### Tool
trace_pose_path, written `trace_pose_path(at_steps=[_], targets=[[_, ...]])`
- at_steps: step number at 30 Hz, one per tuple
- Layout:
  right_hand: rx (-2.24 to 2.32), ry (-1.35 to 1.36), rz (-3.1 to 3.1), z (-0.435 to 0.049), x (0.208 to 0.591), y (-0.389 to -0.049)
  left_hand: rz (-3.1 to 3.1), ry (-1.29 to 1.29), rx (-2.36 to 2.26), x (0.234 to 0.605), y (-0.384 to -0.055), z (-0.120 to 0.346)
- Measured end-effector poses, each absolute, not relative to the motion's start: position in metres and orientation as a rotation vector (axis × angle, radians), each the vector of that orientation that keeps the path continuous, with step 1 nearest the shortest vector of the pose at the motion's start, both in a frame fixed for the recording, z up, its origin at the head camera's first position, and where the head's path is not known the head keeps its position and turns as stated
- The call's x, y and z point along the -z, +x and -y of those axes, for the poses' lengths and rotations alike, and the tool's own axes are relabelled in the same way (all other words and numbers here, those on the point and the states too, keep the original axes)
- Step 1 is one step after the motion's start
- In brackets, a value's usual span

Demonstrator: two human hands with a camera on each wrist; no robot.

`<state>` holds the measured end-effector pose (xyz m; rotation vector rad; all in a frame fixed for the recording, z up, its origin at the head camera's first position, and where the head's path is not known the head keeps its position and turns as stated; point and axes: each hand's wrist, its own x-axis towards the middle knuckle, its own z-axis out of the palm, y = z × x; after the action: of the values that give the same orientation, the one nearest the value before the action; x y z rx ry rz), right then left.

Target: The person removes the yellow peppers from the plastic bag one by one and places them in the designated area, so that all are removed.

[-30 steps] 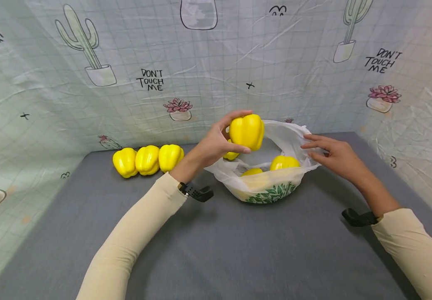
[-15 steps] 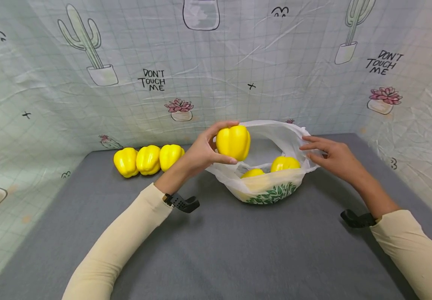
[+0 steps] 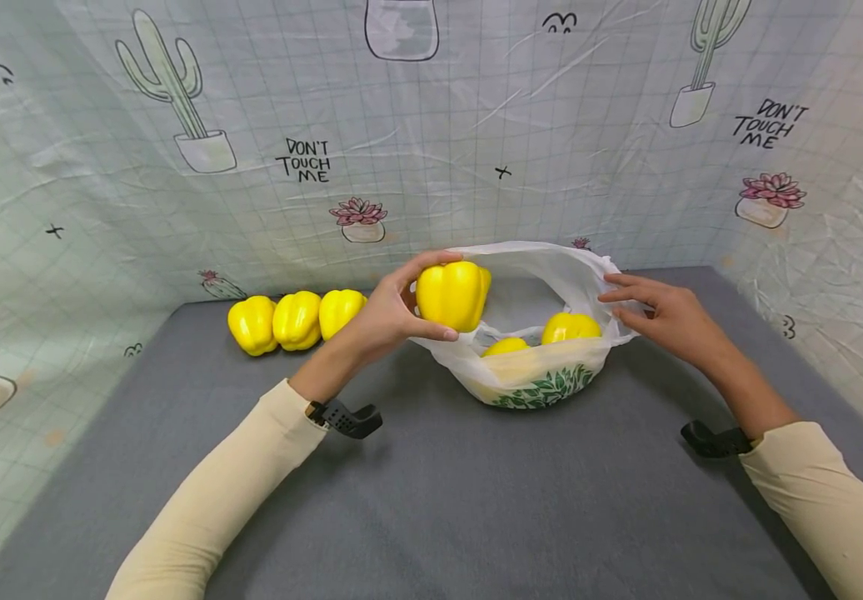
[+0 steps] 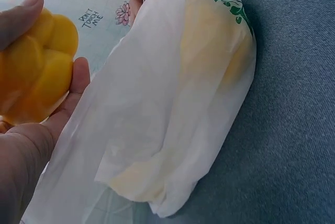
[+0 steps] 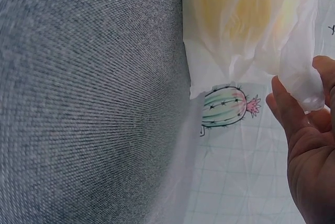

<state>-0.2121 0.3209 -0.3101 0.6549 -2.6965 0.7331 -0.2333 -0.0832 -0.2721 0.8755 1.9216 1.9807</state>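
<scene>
My left hand [image 3: 390, 308] grips a yellow bell pepper [image 3: 452, 296] at the left side of a white plastic bag's mouth, thumb below and fingers over the top in the head view. The bag [image 3: 529, 371] has green leaf print on its front. Inside it show two more yellow peppers, one at the right [image 3: 570, 327] and one [image 3: 505, 346] mostly behind the front wall. My right hand [image 3: 664, 312] pinches the bag's right rim. In the right wrist view, the white film [image 5: 301, 80] passes between its thumb and fingers. The left wrist view shows the held pepper [image 4: 42, 72] beside the bag wall.
Three yellow peppers [image 3: 296, 321] stand in a row at the back left of the grey tabletop [image 3: 431, 500]. Behind rises a fabric backdrop [image 3: 446, 125] printed with cacti and lettering, and it continues along both sides.
My left hand has moved left and downward with the pepper, from over the bag's opening to its left edge. The right hand stays at the right rim.
</scene>
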Motion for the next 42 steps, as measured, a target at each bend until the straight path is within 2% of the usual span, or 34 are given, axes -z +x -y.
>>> trace_pose_path(at_steps=[25, 42], targets=[[-0.737, 0.686, 2.682, -0.321, 0.312, -0.212, -1.966, 0.827, -1.991, 0.277, -0.229, 0.103], [-0.722, 0.699, 2.677, -0.320, 0.312, -0.214, -1.941, 0.766, -2.205, 0.275, -0.221, 0.127]])
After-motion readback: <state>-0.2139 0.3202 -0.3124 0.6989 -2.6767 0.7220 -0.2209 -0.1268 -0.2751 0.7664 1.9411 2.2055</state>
